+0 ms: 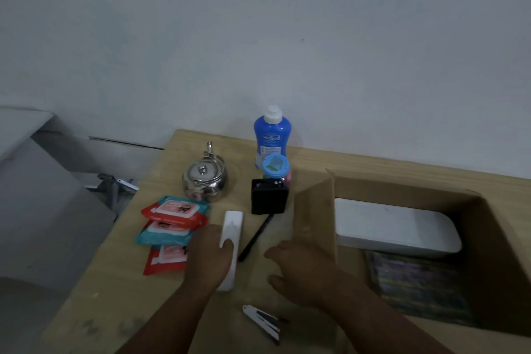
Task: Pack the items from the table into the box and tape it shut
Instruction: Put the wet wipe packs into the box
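The left hand (211, 259) grips the white bar (232, 227) lying mid-desk (129, 296), fingers curled round it and thumb on top. The right hand (301, 270) is released, fingers loosely spread, just beside the left flap of the box (494, 267) at the desk's right edge.

Kettle (205, 181): polished metal, mirror-glossy. Table (161, 282): pale wood, matt, scuffed. Box (314, 215): brown cardboard, matt. Bottle (272, 139): glossy blue plastic. Wipe packs (172, 224): shiny plastic film. White tray (393, 227): smooth, matt.
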The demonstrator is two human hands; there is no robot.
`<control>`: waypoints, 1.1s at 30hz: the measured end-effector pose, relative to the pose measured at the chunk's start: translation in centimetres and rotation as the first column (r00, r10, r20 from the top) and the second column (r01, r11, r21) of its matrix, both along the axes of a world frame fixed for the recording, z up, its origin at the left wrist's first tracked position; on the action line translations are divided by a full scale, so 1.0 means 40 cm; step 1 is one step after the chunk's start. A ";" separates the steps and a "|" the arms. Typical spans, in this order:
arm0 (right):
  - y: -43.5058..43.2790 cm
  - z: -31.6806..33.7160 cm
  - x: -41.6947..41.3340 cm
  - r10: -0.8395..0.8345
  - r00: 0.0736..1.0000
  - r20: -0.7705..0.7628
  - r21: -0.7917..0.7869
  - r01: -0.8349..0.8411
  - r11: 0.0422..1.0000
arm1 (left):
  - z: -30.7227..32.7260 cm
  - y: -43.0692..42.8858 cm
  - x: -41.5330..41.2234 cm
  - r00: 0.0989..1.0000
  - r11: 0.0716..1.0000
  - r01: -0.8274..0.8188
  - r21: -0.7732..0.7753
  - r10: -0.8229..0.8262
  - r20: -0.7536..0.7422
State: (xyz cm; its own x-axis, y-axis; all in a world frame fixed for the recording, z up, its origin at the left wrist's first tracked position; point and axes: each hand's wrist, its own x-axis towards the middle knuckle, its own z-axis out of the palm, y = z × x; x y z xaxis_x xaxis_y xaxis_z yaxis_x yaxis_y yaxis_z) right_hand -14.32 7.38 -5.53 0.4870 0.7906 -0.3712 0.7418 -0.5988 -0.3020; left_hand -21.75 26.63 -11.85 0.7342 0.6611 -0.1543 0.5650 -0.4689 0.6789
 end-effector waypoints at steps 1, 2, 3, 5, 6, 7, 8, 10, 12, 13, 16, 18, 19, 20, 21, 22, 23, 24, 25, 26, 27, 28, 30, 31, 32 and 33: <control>0.025 -0.007 -0.010 0.000 0.999 -0.034 -0.032 -0.001 0.999 | -0.014 0.027 -0.015 1.000 0.995 -0.023 0.099 0.023 0.008; 0.046 -0.011 -0.015 -0.012 0.997 -0.076 -0.036 0.009 0.999 | -0.025 0.054 -0.025 0.999 0.976 -0.044 0.212 0.047 -0.005; 0.062 -0.014 -0.018 -0.034 0.992 -0.118 -0.028 0.031 0.999 | -0.033 0.084 -0.031 0.997 0.953 -0.056 0.298 0.067 -0.027; 0.102 -0.032 -0.023 -0.085 0.977 -0.195 -0.012 0.084 0.996 | -0.052 0.166 -0.044 0.992 0.929 -0.021 0.370 0.065 -0.107; 0.125 -0.042 -0.028 -0.101 0.970 -0.223 -0.008 0.102 0.995 | -0.061 0.212 -0.050 0.986 0.916 0.064 0.396 0.002 -0.165; 0.143 -0.053 -0.032 -0.120 0.962 -0.246 -0.008 0.121 0.993 | -0.070 0.252 -0.054 0.969 0.892 0.181 0.414 -0.091 -0.228; 0.159 -0.064 -0.038 -0.136 0.956 -0.260 -0.007 0.139 0.990 | -0.079 0.282 -0.057 0.935 0.854 0.306 0.421 -0.186 -0.301; 0.196 -0.083 -0.047 -0.174 0.944 -0.279 0.000 0.181 0.983 | -0.086 0.329 -0.060 0.867 0.788 0.458 0.412 -0.294 -0.402; 0.227 -0.090 -0.057 -0.197 0.934 -0.297 0.007 0.208 0.978 | -0.087 0.360 -0.057 0.863 0.772 0.476 0.422 -0.318 -0.392; 0.240 -0.091 -0.060 -0.198 0.933 -0.301 0.014 0.212 0.977 | -0.084 0.369 -0.053 0.864 0.761 0.480 0.437 -0.325 -0.384; 0.272 -0.092 -0.067 -0.208 0.932 -0.298 0.046 0.232 0.972 | -0.087 0.386 -0.042 0.871 0.720 0.480 0.502 -0.320 -0.374; 0.287 -0.092 -0.069 -0.225 0.929 -0.295 0.063 0.254 0.965 | -0.093 0.388 -0.034 0.861 0.694 0.502 0.516 -0.347 -0.372; 0.290 -0.093 -0.069 -0.229 0.928 -0.294 0.068 0.260 0.963 | -0.092 0.386 -0.029 0.854 0.683 0.515 0.519 -0.353 -0.383; 0.292 -0.096 -0.068 -0.232 0.927 -0.294 0.073 0.264 0.962 | -0.092 0.383 -0.024 0.846 0.676 0.526 0.517 -0.355 -0.398; 0.294 -0.100 -0.067 -0.238 0.925 -0.296 0.079 0.272 0.959 | -0.092 0.384 -0.018 0.842 0.665 0.533 0.523 -0.358 -0.403; 0.293 -0.103 -0.065 -0.245 0.922 -0.300 0.091 0.283 0.955 | -0.096 0.389 -0.013 0.841 0.653 0.537 0.534 -0.366 -0.398; 0.293 -0.106 -0.063 -0.253 0.917 -0.307 0.098 0.295 0.951 | -0.098 0.395 -0.009 0.838 0.645 0.544 0.537 -0.385 -0.387; 0.293 -0.110 -0.060 -0.262 0.911 -0.320 0.100 0.307 0.946 | -0.101 0.401 -0.006 0.834 0.642 0.551 0.533 -0.409 -0.371; 0.294 -0.114 -0.058 -0.271 0.902 -0.336 0.102 0.321 0.942 | -0.100 0.407 -0.005 0.833 0.646 0.553 0.525 -0.426 -0.353; 0.296 -0.118 -0.054 -0.288 0.889 -0.355 0.106 0.344 0.933 | -0.098 0.410 -0.004 0.832 0.655 0.554 0.513 -0.445 -0.330; 0.297 -0.122 -0.049 -0.317 0.868 -0.383 0.107 0.383 0.918 | -0.092 0.411 -0.006 0.830 0.663 0.557 0.501 -0.469 -0.303; 0.299 -0.126 -0.045 -0.348 0.839 -0.419 0.110 0.428 0.897 | -0.087 0.410 -0.011 0.827 0.662 0.557 0.502 -0.494 -0.268; 0.303 -0.133 -0.033 -0.414 0.766 -0.492 0.138 0.538 0.832 | -0.072 0.407 -0.023 0.816 0.648 0.555 0.522 -0.545 -0.192; 0.306 -0.133 -0.029 -0.450 0.708 -0.545 0.147 0.609 0.779 | -0.063 0.403 -0.031 0.810 0.645 0.553 0.528 -0.566 -0.157; 0.310 -0.127 -0.026 -0.482 0.617 -0.622 0.143 0.695 0.705 | -0.057 0.396 -0.039 0.802 0.645 0.548 0.532 -0.586 -0.115; 0.318 -0.120 -0.022 -0.508 0.489 -0.709 0.108 0.787 0.608 | -0.054 0.387 -0.047 0.795 0.653 0.538 0.533 -0.604 -0.063</control>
